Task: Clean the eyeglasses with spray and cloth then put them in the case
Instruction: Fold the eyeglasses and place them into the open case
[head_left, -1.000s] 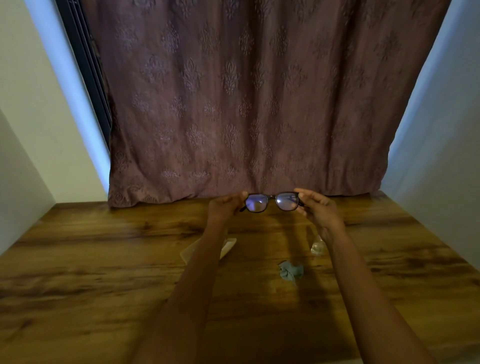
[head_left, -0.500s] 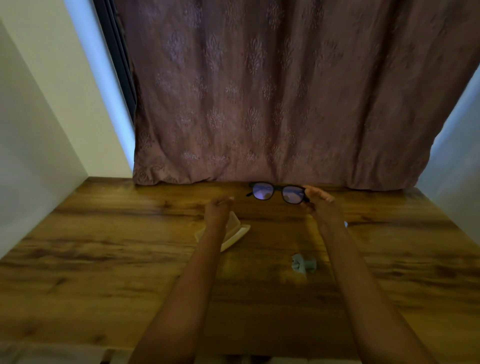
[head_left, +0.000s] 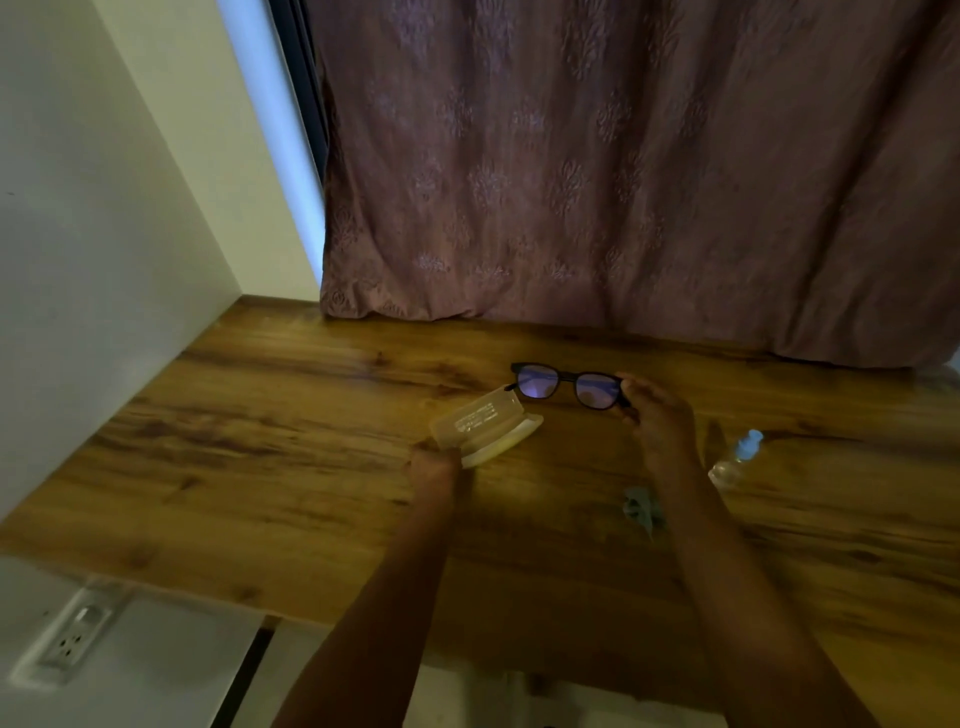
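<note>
step in hand, by judgement: the casing stage. the right hand, just right of frame centre, pinches the eyeglasses by their right end; they are held open, lenses facing the camera, above the wooden table. the left hand, centre frame, grips the near end of the pale case, which looks open, lid raised. the glasses sit just beyond the case's far end, apart from it.

next move calls for folding the temples and lowering the frame into the case tray.

the cloth lies crumpled beside the right forearm, partly covered. the spray bottle at right is blurred. the temples and the case interior cannot be made out.
</note>
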